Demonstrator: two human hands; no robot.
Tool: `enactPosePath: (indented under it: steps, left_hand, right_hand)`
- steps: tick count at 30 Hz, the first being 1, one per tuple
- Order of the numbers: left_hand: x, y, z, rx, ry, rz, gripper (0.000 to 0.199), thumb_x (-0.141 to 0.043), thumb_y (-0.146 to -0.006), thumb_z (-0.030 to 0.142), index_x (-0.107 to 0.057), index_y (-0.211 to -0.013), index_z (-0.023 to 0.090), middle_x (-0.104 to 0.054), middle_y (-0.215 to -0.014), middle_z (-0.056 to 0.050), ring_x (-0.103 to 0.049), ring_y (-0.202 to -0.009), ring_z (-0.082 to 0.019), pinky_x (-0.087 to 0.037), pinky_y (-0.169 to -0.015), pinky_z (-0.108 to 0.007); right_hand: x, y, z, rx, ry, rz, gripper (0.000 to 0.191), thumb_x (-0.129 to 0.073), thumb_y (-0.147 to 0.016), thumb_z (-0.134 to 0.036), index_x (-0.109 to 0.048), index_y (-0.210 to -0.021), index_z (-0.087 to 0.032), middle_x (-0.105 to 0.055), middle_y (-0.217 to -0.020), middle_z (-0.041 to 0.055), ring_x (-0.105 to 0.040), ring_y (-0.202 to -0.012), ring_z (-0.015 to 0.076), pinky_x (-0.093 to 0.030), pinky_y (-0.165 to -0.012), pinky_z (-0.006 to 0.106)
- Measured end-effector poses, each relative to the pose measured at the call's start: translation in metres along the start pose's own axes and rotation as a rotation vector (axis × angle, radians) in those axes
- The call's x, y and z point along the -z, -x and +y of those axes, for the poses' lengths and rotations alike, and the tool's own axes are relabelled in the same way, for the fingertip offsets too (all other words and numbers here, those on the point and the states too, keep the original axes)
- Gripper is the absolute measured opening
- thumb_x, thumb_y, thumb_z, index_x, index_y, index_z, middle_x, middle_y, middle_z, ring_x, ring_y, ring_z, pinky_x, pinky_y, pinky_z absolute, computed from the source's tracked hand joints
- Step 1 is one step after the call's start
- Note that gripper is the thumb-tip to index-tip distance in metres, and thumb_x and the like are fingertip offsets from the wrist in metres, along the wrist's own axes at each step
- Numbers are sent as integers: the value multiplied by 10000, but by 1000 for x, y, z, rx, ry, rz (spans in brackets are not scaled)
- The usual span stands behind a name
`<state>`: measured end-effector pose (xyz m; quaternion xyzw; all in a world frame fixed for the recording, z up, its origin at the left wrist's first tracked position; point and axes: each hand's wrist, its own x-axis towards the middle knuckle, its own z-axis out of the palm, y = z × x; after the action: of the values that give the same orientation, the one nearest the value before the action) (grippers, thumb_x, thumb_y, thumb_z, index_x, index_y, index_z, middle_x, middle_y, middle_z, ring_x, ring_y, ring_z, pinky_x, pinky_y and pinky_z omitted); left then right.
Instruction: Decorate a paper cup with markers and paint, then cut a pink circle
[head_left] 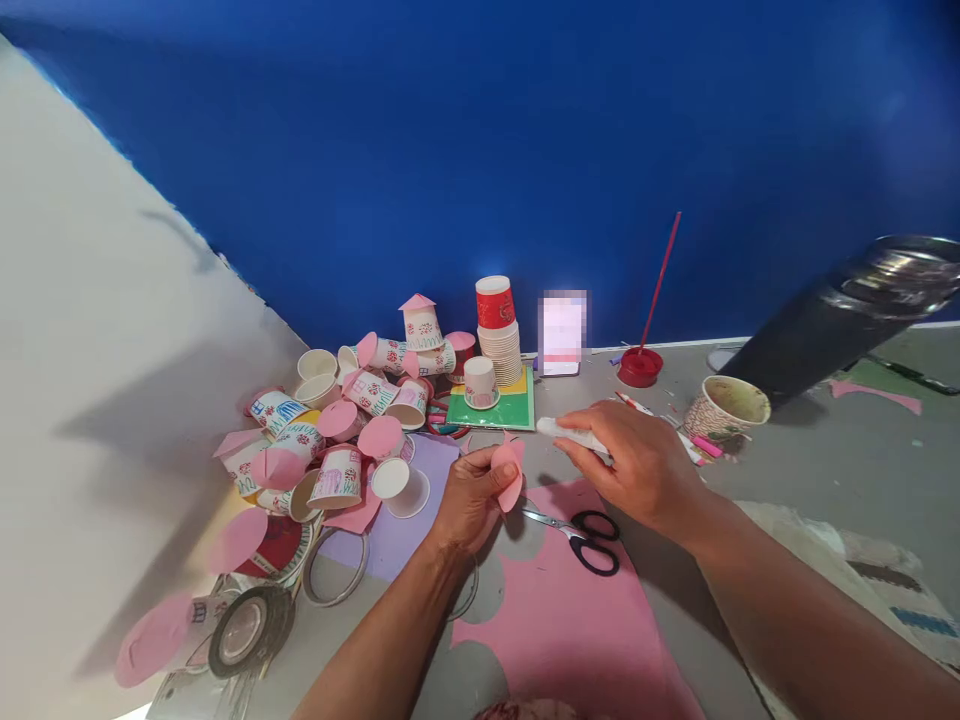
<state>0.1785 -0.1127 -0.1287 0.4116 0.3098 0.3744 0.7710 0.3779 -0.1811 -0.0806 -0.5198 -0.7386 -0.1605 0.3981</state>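
A small pink paper piece (509, 478), which looks curved or folded, is pinched between the thumb and fingers of my left hand (472, 495). My right hand (630, 460), to its right, is closed round a white tube (574, 434) whose rounded end points left toward the pink piece without touching it. Black-handled scissors (581, 535) lie below the hands on a large pink sheet (570, 630) with rounded cutouts. Behind the hands, an upturned decorated paper cup (481, 384) stands on a green and yellow packet (510, 411).
Decorated cups with pink paper tops (367, 390) crowd the left side. Tape rolls (251, 630) lie at front left. A cup stack (500, 345) stands behind. On the right are a patterned cup (726, 412), a dark flask (825, 320) and a red dish (640, 368) holding a stick.
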Motion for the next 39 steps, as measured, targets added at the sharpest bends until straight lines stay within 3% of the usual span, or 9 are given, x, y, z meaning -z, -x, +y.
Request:
enactPosePath:
  steps: [4,11,17,22,27,33,39]
  left_hand:
    - [2,-2,1,-13,-2,4,400,-981,-590,430,-717,-655,136,-564,-660,6,-504,-621,-109,-439,-631,-263]
    - [0,0,2,-34,-23,-4,347,-982,-591,389,-794,-724,129,-606,-712,-11,-527,-681,-117,-419,-653,-251]
    - [-3,2,-1,-36,-36,-6,359,-974,-598,418,-776,-666,126,-570,-656,2,-482,-643,-102,-402,-654,-254]
    - [-3,1,-4,-40,-61,8,360,-969,-598,421,-777,-681,127,-558,-670,7,-474,-656,-104,-371,-642,-249]
    - [-2,2,-3,-55,-99,5,384,-941,-638,448,-720,-614,136,-513,-625,19,-441,-623,-99,-339,-618,-253]
    - [-1,1,-2,-92,-164,8,359,-917,-669,475,-770,-680,147,-543,-671,2,-466,-657,-123,-361,-635,-274]
    - [-3,5,3,-185,-316,11,221,-891,-715,361,-866,-846,185,-572,-712,-14,-479,-712,-148,-375,-663,-298]
  right_hand:
    - [6,-2,-9,83,-69,-59,56,-611,-1018,-220,-649,-1044,-187,-714,-776,28,-645,-693,181,-426,-631,296]
    - [2,0,-14,101,-81,-164,119,-562,-1026,-210,-672,-988,-188,-660,-762,29,-580,-683,175,-345,-604,294]
    - [-5,4,-17,144,-7,-113,202,-503,-1040,-187,-686,-954,-190,-635,-719,25,-540,-650,177,-323,-586,305]
    - [-10,6,-12,112,64,-98,139,-553,-1032,-192,-683,-983,-182,-657,-718,30,-584,-666,185,-359,-598,309]
    - [-3,3,0,52,-47,-48,66,-623,-1018,-232,-653,-1035,-176,-708,-779,39,-632,-697,179,-427,-649,293]
    - [1,4,-4,91,-105,-173,99,-591,-1026,-219,-680,-1028,-177,-671,-772,31,-596,-692,175,-359,-606,292]
    - [-2,7,-8,106,-56,-231,170,-552,-1021,-196,-699,-935,-199,-631,-746,29,-539,-676,177,-278,-579,298]
